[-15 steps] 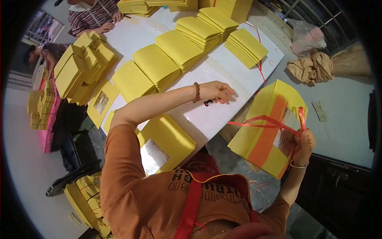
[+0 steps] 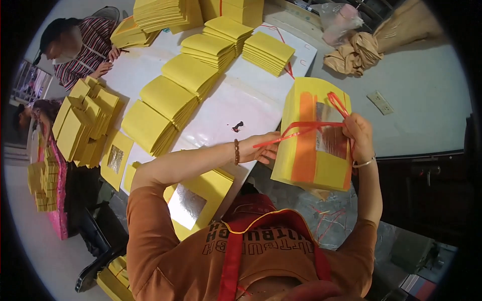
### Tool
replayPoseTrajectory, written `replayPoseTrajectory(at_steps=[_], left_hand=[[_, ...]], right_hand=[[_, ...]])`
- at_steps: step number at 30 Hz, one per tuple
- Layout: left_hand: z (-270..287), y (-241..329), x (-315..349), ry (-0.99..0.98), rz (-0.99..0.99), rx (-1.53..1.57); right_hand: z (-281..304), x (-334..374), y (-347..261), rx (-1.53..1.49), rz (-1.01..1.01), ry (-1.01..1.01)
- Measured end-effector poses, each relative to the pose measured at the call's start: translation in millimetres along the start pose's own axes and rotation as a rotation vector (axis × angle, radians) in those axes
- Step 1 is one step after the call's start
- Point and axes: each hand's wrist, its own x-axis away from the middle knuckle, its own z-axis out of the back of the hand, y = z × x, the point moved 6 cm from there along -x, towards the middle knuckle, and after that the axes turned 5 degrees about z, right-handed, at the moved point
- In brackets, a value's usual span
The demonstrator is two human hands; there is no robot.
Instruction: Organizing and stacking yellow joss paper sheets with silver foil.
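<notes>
Yellow paper bundle [image 2: 314, 145] held between left hand [image 2: 263, 148] and right hand [image 2: 359, 133].

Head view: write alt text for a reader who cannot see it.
A person's two hands tie red string around a bundle of yellow paper, the left hand pulling the string and the right hand steadying the bundle. Yellow stacks cover the white table.

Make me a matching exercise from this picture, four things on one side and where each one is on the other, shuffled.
Things:
1. red string
2. bead bracelet
3. small dark object
4. brown paper bundle

Places:
A. on the left wrist
B. on the grey surface beyond the white table
C. wrapped around the yellow bundle
D. alone on the white table

Pairs: 1-C, 2-A, 3-D, 4-B
</notes>
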Motion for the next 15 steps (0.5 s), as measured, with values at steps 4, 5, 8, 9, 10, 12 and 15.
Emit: replayPoseTrajectory(at_steps=[4,5,8,9,10,12,15], left_hand=[[-13.4,-8.4,-26.6,-0.099,0.071,0.031],[-30.8,-7.6,-26.7,-0.184,0.125,0.096],[-63.4,0.2,-36.2,-0.308,0.185,0.193],[-66.5,9.3,-45.8,-0.358,0.108,0.198],[-68.7,19.3,-55.1,-0.406,0.030,0.200],[-70.0,36.8,-78.7,-0.462,0.026,0.308],[-63.9,79.0,-114.9,-0.253,-0.194,0.302]], right_hand=[[6.7,-21.6,-15.3,0.084,0.008,-0.072],[15.9,-28.9,-16.6,0.119,0.043,-0.099],[33.0,-59.2,-20.4,0.256,0.138,-0.179],[39.2,-71.3,-25.2,0.255,0.139,-0.184],[44.5,-82.3,-32.5,0.412,0.098,-0.216],[58.1,-106.9,-34.6,0.567,0.057,-0.250],[90.7,-147.6,-31.4,0.732,0.113,-0.192]])
